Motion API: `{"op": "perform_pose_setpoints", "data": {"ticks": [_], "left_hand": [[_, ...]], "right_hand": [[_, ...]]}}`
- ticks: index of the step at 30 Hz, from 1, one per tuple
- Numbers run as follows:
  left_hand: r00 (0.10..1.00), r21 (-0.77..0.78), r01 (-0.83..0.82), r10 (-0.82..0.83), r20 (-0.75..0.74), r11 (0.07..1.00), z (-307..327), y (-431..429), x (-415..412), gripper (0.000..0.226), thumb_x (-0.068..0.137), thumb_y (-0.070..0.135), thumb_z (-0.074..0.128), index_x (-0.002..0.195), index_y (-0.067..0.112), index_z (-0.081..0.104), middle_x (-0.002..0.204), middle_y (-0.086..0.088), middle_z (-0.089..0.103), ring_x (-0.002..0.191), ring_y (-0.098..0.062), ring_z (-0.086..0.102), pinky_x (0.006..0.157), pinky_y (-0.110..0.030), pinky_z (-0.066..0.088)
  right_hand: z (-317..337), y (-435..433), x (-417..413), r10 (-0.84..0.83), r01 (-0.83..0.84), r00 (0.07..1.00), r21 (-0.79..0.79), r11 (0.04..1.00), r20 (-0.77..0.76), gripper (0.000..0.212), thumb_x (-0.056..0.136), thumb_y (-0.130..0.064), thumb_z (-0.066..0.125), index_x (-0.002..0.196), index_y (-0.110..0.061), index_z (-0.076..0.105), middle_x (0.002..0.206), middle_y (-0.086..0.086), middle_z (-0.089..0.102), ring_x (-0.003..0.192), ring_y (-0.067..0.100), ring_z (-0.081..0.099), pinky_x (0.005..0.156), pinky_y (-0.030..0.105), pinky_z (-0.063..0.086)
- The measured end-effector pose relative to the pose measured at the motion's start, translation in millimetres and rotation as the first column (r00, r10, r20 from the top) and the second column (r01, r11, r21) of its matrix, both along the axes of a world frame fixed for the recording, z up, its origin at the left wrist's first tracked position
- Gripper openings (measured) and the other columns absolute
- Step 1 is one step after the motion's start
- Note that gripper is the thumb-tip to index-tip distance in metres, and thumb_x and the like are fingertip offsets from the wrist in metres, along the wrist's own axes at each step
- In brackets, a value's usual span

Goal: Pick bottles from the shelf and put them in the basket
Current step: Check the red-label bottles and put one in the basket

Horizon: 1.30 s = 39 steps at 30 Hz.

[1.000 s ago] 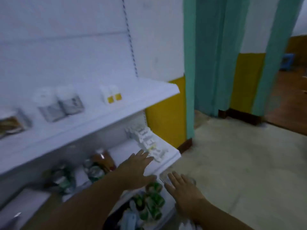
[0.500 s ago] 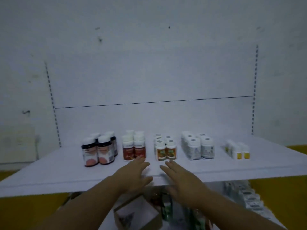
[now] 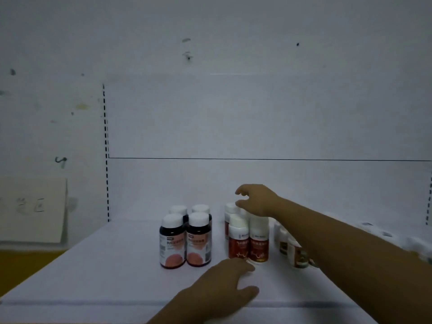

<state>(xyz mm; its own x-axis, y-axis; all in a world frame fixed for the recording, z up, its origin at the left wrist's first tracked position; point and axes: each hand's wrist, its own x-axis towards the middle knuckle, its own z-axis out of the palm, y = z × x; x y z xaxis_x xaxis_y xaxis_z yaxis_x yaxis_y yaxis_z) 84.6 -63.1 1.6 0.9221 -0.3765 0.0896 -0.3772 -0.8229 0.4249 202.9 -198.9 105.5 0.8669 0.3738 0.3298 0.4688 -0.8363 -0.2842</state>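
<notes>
White shelf (image 3: 93, 265) fills the lower half of the view, and every bottle in sight stands upright on it, toward the back. Furthest left is a block of four dark bottles (image 3: 184, 242) with white caps and pink labels, two in front and two behind, packed close together. Just beside them to the right stand the red-labelled bottles (image 3: 247, 244), white-bodied and white-capped, two in front with more behind. Further right, small brown-labelled bottles (image 3: 295, 256) are partly hidden by the right forearm. Beyond the arm a blurred cluster of pale bottles (image 3: 385, 235) sits near the right edge.

The right hand (image 3: 257, 201) reaches in from the right and hangs over the caps of the red-labelled bottles. Whether it touches a cap cannot be told. Its grip is released: thumb and fingers are loosely hooked with a gap between them, and nothing is in that gap. The left hand (image 3: 224, 286) lies palm down on the shelf in front of the same bottles, fingers straight, fingertips close to the base of the front pair. Its grip is released too and holds nothing.

Behind the bottles rises a white back panel (image 3: 257, 118) with a slotted upright (image 3: 106, 160) at its left side. A pale paper sign (image 3: 32, 209) hangs on the wall at far left, its faint writing unreadable, above a yellow band (image 3: 23, 260).
</notes>
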Motion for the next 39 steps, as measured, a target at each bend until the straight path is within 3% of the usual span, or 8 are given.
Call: {"op": "perform_pose_setpoints", "data": {"ticks": [7, 16, 18, 21, 25, 29, 34, 39], "left_hand": [[0.998, -0.084, 0.064, -0.061, 0.032, 0.994, 4.4, 21.7, 17.4, 0.054, 0.082, 0.058, 0.051, 0.132, 0.039, 0.042, 0.142, 0.018, 0.041, 0.127, -0.002, 0.039, 0.108, -0.026, 0.033], [0.997, -0.354, 0.017, 0.010, 0.074, 0.935, 14.3, 24.0, 14.0, 0.035, 0.084, 0.042, 0.059, 0.117, 0.034, 0.060, 0.122, 0.018, 0.061, 0.108, 0.009, 0.053, 0.094, -0.009, 0.038], [0.994, -0.587, -0.098, 0.107, -0.019, 0.803, 22.0, 18.7, 10.4, 0.019, 0.085, 0.026, 0.061, 0.102, 0.024, 0.068, 0.102, 0.010, 0.070, 0.087, 0.008, 0.062, 0.075, -0.003, 0.044], [0.966, -0.862, -0.257, 0.090, -0.243, 0.436, 34.0, 7.2, 1.9, 0.010, 0.087, 0.010, 0.059, 0.091, 0.008, 0.067, 0.080, -0.003, 0.071, 0.067, -0.005, 0.065, 0.059, -0.015, 0.050], [0.953, -0.950, -0.301, -0.054, -0.297, -0.080, 42.9, -13.2, -10.6, 0.025, 0.090, 0.013, 0.056, 0.115, 0.011, 0.054, 0.100, -0.009, 0.062, 0.102, -0.029, 0.060, 0.093, -0.041, 0.047], [0.933, -0.910, -0.271, -0.318, -0.168, -0.314, 28.3, -32.3, -25.0, 0.050, 0.078, 0.017, 0.059, 0.127, 0.011, 0.051, 0.122, -0.017, 0.062, 0.112, -0.037, 0.059, 0.100, -0.049, 0.043], [0.886, -0.877, -0.363, -0.407, -0.221, -0.315, -12.4, -63.6, -43.4, 0.061, 0.070, 0.012, 0.060, 0.130, 0.007, 0.048, 0.114, -0.022, 0.066, 0.092, -0.034, 0.070, 0.072, -0.044, 0.059], [0.864, -0.912, -0.392, -0.389, -0.319, -0.122, -30.5, -93.9, -60.1, 0.054, 0.067, 0.028, 0.061, 0.117, 0.010, 0.055, 0.096, -0.016, 0.072, 0.067, -0.025, 0.071, 0.054, -0.030, 0.058]], "right_hand": [[-8.9, 62.9, 57.6, -0.154, 0.106, 0.985, -0.421, 0.901, -0.082, 0.045, 0.090, -0.016, 0.050, 0.135, -0.011, 0.045, 0.141, 0.010, 0.045, 0.126, 0.027, 0.045, 0.100, 0.034, 0.040], [9.5, 45.5, 50.9, -0.116, 0.130, 0.989, -0.174, 0.976, 0.086, 0.038, 0.095, -0.031, 0.046, 0.129, -0.017, 0.049, 0.132, 0.011, 0.053, 0.119, 0.027, 0.049, 0.095, 0.033, 0.039], [19.8, 37.4, 34.7, -0.103, 0.125, 0.967, -0.078, 0.989, 0.233, 0.036, 0.095, -0.033, 0.043, 0.127, -0.016, 0.050, 0.125, 0.015, 0.055, 0.112, 0.030, 0.051, 0.089, 0.034, 0.040], [38.2, 24.7, -1.7, -0.050, 0.002, 0.938, 0.137, 0.991, 0.344, 0.036, 0.097, -0.033, 0.042, 0.128, -0.017, 0.049, 0.124, 0.012, 0.051, 0.107, 0.027, 0.053, 0.085, 0.031, 0.041], [49.6, -1.5, -56.0, 0.008, -0.123, 0.972, 0.475, 0.871, 0.237, 0.028, 0.093, -0.035, 0.050, 0.115, -0.023, 0.060, 0.116, 0.003, 0.057, 0.100, 0.018, 0.056, 0.088, 0.033, 0.047], [10.5, -21.9, -111.1, 0.112, -0.128, 0.991, 0.715, 0.688, 0.070, 0.015, 0.085, -0.038, 0.062, 0.090, -0.026, 0.070, 0.092, -0.004, 0.067, 0.087, 0.019, 0.066, 0.082, 0.046, 0.057], [-52.7, -53.7, -149.3, 0.139, -0.056, 0.990, 0.797, 0.601, -0.035, 0.024, 0.084, -0.030, 0.066, 0.106, -0.037, 0.061, 0.115, -0.005, 0.065, 0.100, 0.012, 0.063, 0.085, 0.030, 0.055], [-88.3, -100.9, -174.5, 0.236, -0.035, 0.967, 0.867, 0.497, -0.096, 0.058, 0.080, -0.007, 0.070, 0.120, -0.043, 0.051, 0.125, -0.013, 0.059, 0.114, 0.007, 0.057, 0.093, 0.036, 0.053]]}}
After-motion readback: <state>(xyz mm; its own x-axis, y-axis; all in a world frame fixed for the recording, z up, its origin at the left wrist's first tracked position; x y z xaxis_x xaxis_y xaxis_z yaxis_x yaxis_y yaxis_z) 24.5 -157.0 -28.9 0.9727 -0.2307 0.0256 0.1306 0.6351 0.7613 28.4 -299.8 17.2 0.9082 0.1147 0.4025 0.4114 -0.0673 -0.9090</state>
